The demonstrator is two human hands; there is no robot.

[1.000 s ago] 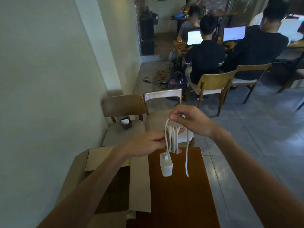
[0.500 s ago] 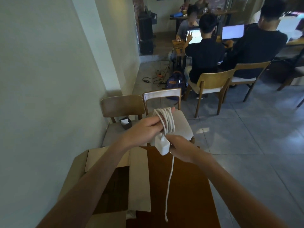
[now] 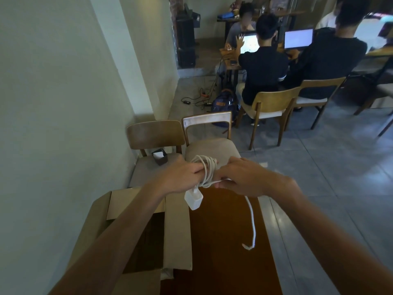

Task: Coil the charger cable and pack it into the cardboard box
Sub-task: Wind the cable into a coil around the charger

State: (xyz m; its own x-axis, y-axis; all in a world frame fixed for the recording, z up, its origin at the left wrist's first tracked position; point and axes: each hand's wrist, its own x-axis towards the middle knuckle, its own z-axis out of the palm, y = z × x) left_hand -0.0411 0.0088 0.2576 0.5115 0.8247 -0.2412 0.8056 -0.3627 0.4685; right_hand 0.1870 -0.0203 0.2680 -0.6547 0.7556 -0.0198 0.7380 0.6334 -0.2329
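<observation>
My left hand (image 3: 180, 177) grips a bundle of white charger cable (image 3: 207, 170) wound in several loops. The white charger block (image 3: 194, 199) hangs just below that hand. My right hand (image 3: 240, 179) pinches the cable beside the bundle, and the loose tail (image 3: 252, 222) droops from it over the table. The open cardboard box (image 3: 177, 231) lies under my left forearm on the brown table (image 3: 225, 262), its flaps spread outward.
Two wooden chairs (image 3: 157, 137) stand beyond the table's far end, one with a small dark box (image 3: 160, 156) on its seat. A wall runs along the left. Several people sit at laptops further back; grey tiled floor lies to the right.
My right hand went from above the loops down below them and now sits level beside the bundle. The hanging tail grew long, then shortened. The bundle rose and tilted sideways.
</observation>
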